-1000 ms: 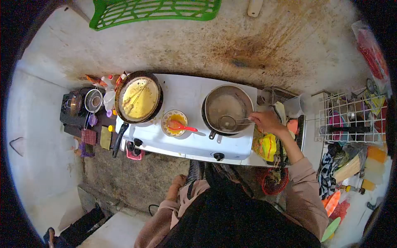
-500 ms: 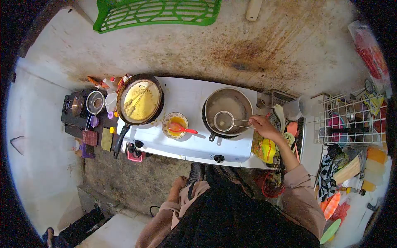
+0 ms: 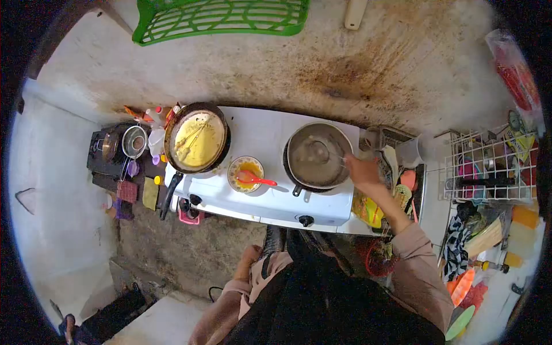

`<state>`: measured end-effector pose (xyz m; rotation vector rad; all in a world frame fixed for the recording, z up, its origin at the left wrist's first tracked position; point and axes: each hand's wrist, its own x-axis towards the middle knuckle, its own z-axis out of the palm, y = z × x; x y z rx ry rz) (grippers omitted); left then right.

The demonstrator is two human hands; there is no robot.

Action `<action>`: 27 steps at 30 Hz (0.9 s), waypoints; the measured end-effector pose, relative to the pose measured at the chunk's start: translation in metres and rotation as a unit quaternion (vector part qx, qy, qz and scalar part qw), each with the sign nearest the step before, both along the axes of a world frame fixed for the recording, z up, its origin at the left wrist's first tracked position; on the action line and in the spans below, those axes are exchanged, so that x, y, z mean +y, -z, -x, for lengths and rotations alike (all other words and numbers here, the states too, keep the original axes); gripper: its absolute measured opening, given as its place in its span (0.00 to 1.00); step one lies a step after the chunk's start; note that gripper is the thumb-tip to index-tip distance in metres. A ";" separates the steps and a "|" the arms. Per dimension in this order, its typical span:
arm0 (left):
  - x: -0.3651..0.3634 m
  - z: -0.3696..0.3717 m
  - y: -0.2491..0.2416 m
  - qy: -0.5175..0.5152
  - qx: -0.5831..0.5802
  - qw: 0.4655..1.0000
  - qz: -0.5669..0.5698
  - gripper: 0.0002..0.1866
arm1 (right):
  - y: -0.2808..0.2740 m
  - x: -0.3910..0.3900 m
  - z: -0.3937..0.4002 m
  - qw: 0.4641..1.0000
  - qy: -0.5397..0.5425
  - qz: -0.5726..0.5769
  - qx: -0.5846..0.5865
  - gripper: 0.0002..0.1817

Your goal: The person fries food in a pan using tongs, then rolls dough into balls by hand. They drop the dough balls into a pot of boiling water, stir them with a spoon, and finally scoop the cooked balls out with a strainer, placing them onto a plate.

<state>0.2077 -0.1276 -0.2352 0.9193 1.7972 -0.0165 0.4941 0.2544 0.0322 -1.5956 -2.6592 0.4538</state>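
Note:
My right hand [image 3: 364, 172] is closed on the handle of a small strainer [image 3: 318, 152], whose round mesh sits blurred in the cloudy liquid of a pot [image 3: 299, 178] on the right burner. Down at my left side, beside my clothing, is my left hand [image 3: 251, 253]; its fingers are too hidden to read. Between the burners stands a patterned bowl [image 3: 232, 178] of yellow liquid with a red spoon [image 3: 259, 181] in it. On the left burner a black pan [image 3: 171, 138] holds a yellow mixture and a whisk [image 3: 190, 141].
The white stove [image 3: 253, 126] has knobs on its front. A second strainer [image 3: 134, 142] and bottles stand left. Utensils and a yellow packet [image 3: 371, 213] are right of the stove, near a white wire rack [image 3: 486, 167]. A green shelf [image 3: 224, 20] hangs above.
The strainer has moved up and slightly right within the pot, and my right hand has shifted a little with it. My left hand has stayed in place.

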 end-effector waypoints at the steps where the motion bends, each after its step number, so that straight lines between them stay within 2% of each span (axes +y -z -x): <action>1: -0.002 0.001 0.006 0.020 -0.012 1.000 0.006 0.17 | -0.012 -0.008 0.012 0.999 0.017 0.037 -0.014 0.08; 2: -0.004 -0.001 0.012 0.004 -0.005 1.000 -0.001 0.17 | -0.018 -0.015 0.021 0.996 0.034 0.073 -0.028 0.09; 4: -0.007 -0.004 0.015 -0.029 0.011 0.999 -0.013 0.17 | -0.006 -0.034 0.030 0.996 0.012 0.060 0.061 0.10; 5: -0.007 -0.004 0.014 0.000 0.027 0.999 -0.031 0.16 | 0.000 -0.040 0.033 0.993 0.002 0.053 0.106 0.10; 7: -0.006 -0.004 0.008 0.058 0.059 0.994 -0.065 0.16 | -0.016 -0.046 0.039 0.988 0.017 0.104 0.115 0.12; 11: -0.005 -0.001 0.013 0.060 0.034 0.995 -0.069 0.16 | -0.014 -0.049 0.031 0.978 0.005 0.146 0.149 0.14; 14: 0.001 0.000 0.009 0.043 0.033 0.998 -0.040 0.16 | -0.012 -0.054 0.027 0.956 0.054 0.186 0.220 0.14; 17: 0.009 0.000 -0.006 0.025 0.024 0.999 -0.030 0.16 | 0.011 -0.056 0.018 0.894 0.142 0.292 0.308 0.14; 20: 0.000 0.007 0.018 0.052 0.008 0.996 -0.068 0.16 | 0.022 -0.061 0.016 0.793 0.185 0.373 0.445 0.11; 23: -0.006 0.012 0.042 0.091 0.022 0.992 -0.083 0.16 | 0.018 -0.062 0.012 0.788 0.205 0.376 0.442 0.15; 25: -0.003 0.014 0.037 0.111 0.020 0.988 -0.107 0.17 | 0.013 -0.065 0.010 0.797 0.214 0.358 0.437 0.15; 26: -0.001 0.015 0.035 0.076 0.004 0.996 -0.053 0.18 | 0.009 -0.066 0.010 0.802 0.218 0.348 0.435 0.14; 27: 0.011 0.014 0.011 0.040 -0.011 0.999 0.002 0.20 | 0.009 -0.066 0.009 0.801 0.219 0.346 0.436 0.14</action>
